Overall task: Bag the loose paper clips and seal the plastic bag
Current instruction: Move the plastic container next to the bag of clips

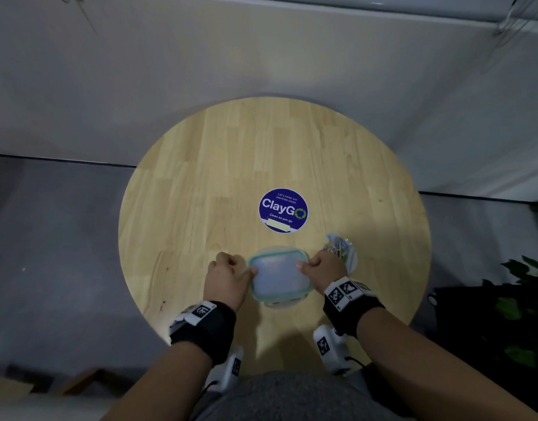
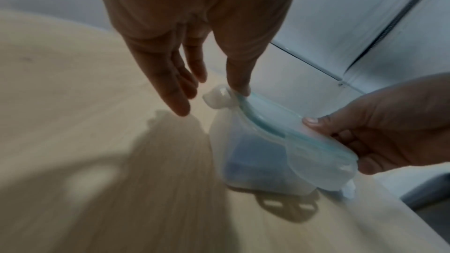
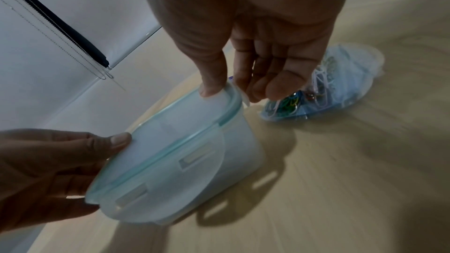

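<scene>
A clear plastic bag (image 1: 342, 249) with coloured paper clips (image 3: 289, 102) inside lies on the round wooden table (image 1: 219, 165), just beyond my right hand. Whether its mouth is sealed I cannot tell. A translucent container (image 1: 278, 276) with a teal-rimmed lid (image 3: 170, 134) stands in front of me. My left hand (image 1: 246, 273) grips the lid's left edge, thumb (image 2: 239, 88) on top. My right hand (image 1: 307, 264) grips the right edge, thumb (image 3: 210, 88) on the lid and fingers curled at the side flap. The lid's flaps stick out loose.
A round blue ClayGo sticker (image 1: 283, 210) is stuck to the table behind the container. A dark potted plant (image 1: 522, 299) stands off the table's right edge. Grey wall panels rise beyond the table's far edge.
</scene>
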Motion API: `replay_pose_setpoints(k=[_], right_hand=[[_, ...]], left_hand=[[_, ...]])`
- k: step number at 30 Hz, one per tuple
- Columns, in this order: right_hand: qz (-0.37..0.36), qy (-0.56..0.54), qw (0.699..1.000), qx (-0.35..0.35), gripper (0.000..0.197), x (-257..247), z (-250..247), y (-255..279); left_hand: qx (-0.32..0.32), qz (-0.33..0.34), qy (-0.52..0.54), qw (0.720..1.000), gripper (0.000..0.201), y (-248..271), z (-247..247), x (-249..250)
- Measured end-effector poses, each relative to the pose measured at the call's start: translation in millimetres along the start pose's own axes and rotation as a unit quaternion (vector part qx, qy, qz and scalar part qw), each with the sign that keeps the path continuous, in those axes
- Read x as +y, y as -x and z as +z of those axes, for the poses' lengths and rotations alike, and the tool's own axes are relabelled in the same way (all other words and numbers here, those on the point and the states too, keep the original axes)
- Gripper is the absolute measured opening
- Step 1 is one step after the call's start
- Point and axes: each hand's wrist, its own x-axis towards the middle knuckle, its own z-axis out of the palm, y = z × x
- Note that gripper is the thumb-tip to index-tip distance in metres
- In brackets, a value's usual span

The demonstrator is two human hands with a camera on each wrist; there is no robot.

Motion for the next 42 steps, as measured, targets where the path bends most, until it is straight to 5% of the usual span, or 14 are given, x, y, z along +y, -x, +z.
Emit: replay_pose_setpoints(k=[5,11,14,17,19,21,24,26,28,35,38,40,42], right_hand=[[0.038,0.002,0.999,-0.039,0.04,-4,-4,-4],[0.035,0.043,0.995,-0.086,0.042,-7,-5,-19],[0.021,-0.051,0.998,-0.037,0.031,-5,-8,-6],[-0.028,-0.003,0.998,0.048,0.034,0,-15,25],[-0.07,0.05,0.996,-0.016,0.044,1,-18,46],[-0.056,0.028,0.986,-0.158,0.042,1,-13,58],[0.067,-0.091,0.949,-0.295,0.029,-6,-4,57],[0.158,-0.199,0.915,-0.312,0.029,-14,-3,51],[0.197,-0.247,0.908,-0.275,0.035,-19,-4,40],[0.166,-0.213,0.93,-0.247,0.02,-32,-9,18],[0.038,-0.09,0.993,-0.059,0.012,-25,-23,-2],[0.014,-0.023,0.998,0.057,0.012,-16,-42,-7],[0.025,0.055,0.995,0.077,0.025,-1,-52,-10]], left_hand=[[-0.064,-0.027,-0.055,0.996,0.023,-4,-1,10],[-0.1,-0.167,0.142,0.971,0.019,-11,-1,15],[-0.101,-0.068,0.016,0.992,0.039,-9,-3,20],[-0.093,0.1,-0.089,0.987,0.06,-15,-3,31],[-0.119,0.178,-0.145,0.966,0.056,-23,1,38],[-0.16,0.204,-0.195,0.946,0.046,-30,5,44],[-0.195,0.172,-0.247,0.934,0.037,-36,7,48],[-0.187,0.137,-0.229,0.945,0.033,-38,6,46],[-0.18,0.101,-0.199,0.958,0.03,-39,5,41],[-0.131,0.042,-0.151,0.979,0.022,-34,7,37],[-0.102,0.009,-0.122,0.987,0.025,-31,8,41],[-0.097,-0.002,-0.117,0.988,0.03,-34,10,44],[-0.093,-0.005,-0.113,0.989,0.031,-42,11,46]])
